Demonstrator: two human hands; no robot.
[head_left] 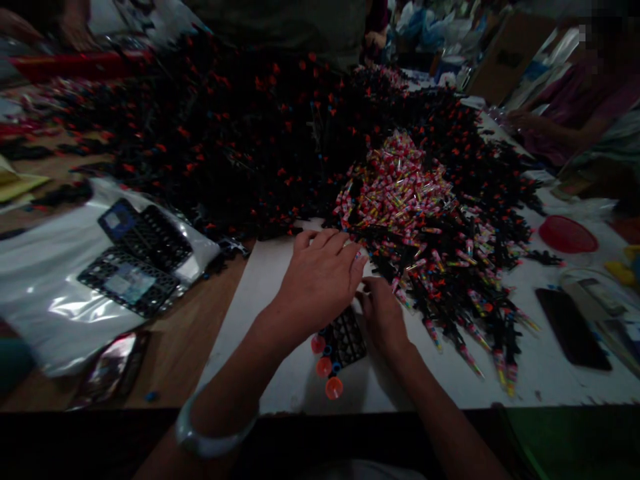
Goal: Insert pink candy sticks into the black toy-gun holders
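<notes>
A black bumpy plastic tray [350, 337] lies on the white sheet before me, its far end hidden under my hands. My left hand [320, 273] reaches across it, fingers bent over the far end. Between forefinger and thumb shows a small pink-and-white tube [358, 255], partly covered. At the tray's right edge my right hand [385, 317] is closed, fingers curled in; what they hold is hidden. Orange suction cups [323, 367] and blue rings [328, 350] stick out at the tray's near left side.
Beyond my hands spreads a heap of black plastic pieces with orange tips [240, 147]. Small colourful tubes [400, 180] are piled on it. Left lies a clear plastic bag [50, 293] with black trays; right, a phone [573, 328] and red lid [568, 234]. Co-workers sit around.
</notes>
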